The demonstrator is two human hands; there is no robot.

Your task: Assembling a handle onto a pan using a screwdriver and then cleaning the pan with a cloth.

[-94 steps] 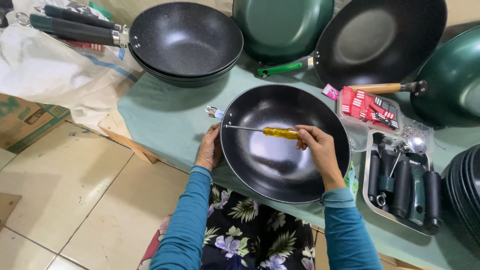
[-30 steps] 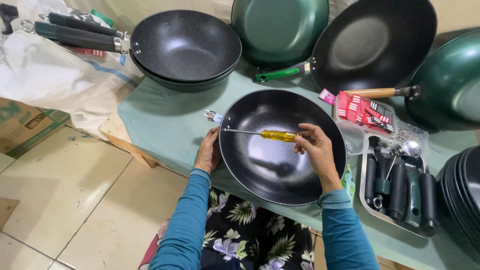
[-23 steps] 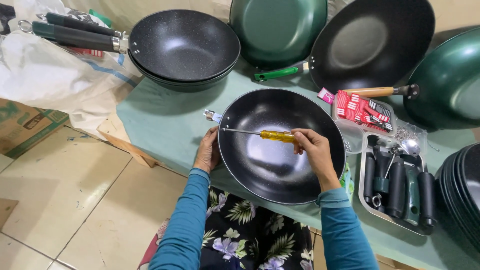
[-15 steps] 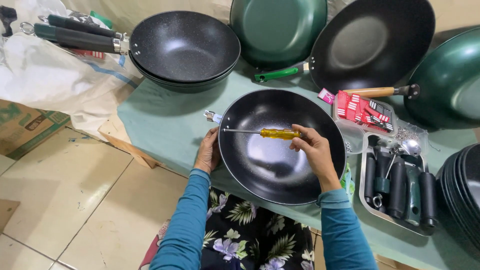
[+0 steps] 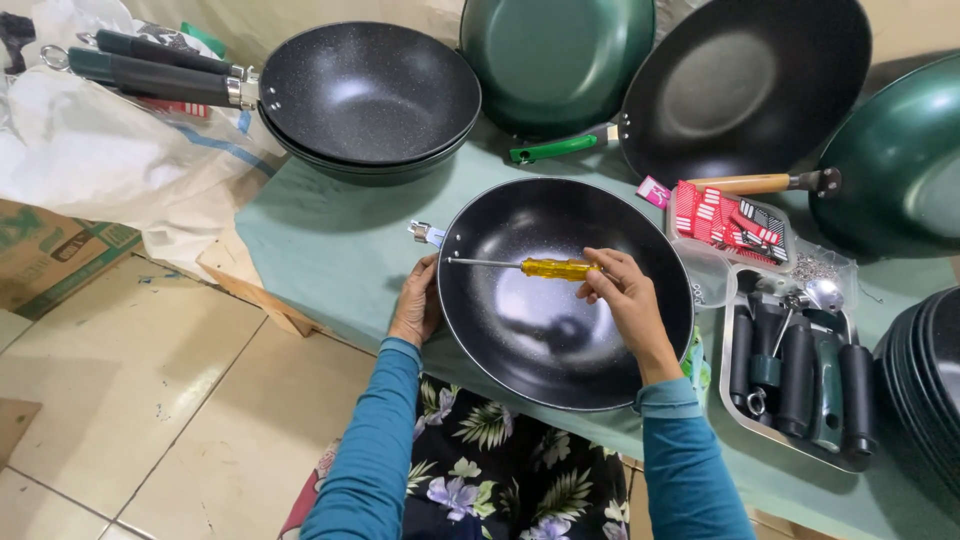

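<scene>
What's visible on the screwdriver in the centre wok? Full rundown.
The screwdriver has a translucent yellow handle, plastic by the look, and a thin bare metal shaft. It lies near level across the black wok, tip pointing left at the wok's inner wall by the rim, where a small metal bracket sticks out outside. The right hand grips the handle's end with its fingers; the left hand steadies the wok's rim, off the tool.

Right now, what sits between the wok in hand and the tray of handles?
Head view: a clear plastic bag lies between the wok and the tray, with a green scrap by the wok's rim.
</scene>
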